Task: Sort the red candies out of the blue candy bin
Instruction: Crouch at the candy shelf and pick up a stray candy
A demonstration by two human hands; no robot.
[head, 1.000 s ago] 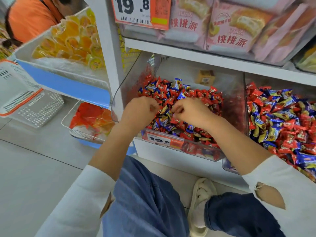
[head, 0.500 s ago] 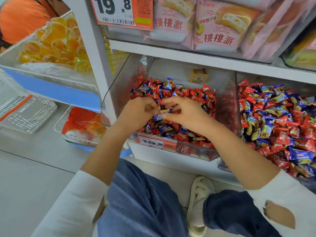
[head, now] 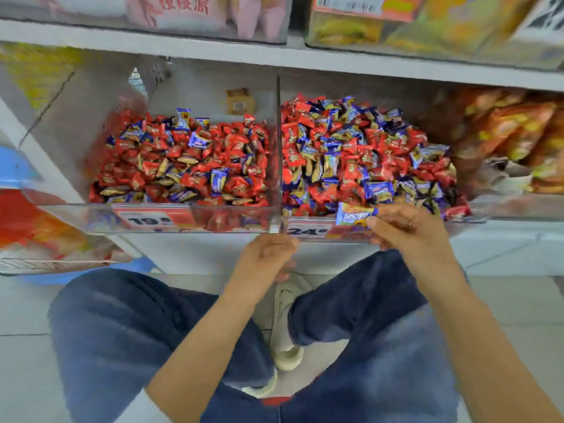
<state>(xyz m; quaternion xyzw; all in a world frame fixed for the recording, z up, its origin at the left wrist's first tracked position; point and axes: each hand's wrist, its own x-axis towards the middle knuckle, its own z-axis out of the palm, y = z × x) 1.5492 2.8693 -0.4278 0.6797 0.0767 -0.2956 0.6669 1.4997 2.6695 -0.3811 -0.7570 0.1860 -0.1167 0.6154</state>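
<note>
Nearest me I see my own knees in blue jeans [head: 128,337] and a pale shoe [head: 287,325] on the grey floor [head: 24,377] between them. Above that, my left hand [head: 265,257] hangs just below the front edge of the bins, where the two bins meet; its fingers are curled, but I cannot tell whether anything is inside them. My right hand [head: 409,230] is at the front lip of the right bin [head: 467,219], thumb and fingertips pinching a blue candy [head: 355,212] by one end, so the wrapper sticks out to the left over the price label reading 24 [head: 308,231].

Beyond the hands, the right bin is heaped with blue and red candies mixed together, piled higher at the back. A clear divider [head: 278,148] separates it from the left bin [head: 76,218], which holds mostly red candies [head: 183,160] with some blue ones scattered through; its label reads 19 [head: 149,220]. A small brown box [head: 240,101] sits at the back of the left bin.

Farther off, orange snack bags [head: 512,138] fill the space to the right, and the white shelf [head: 213,54] above carries pink packets [head: 213,13].
</note>
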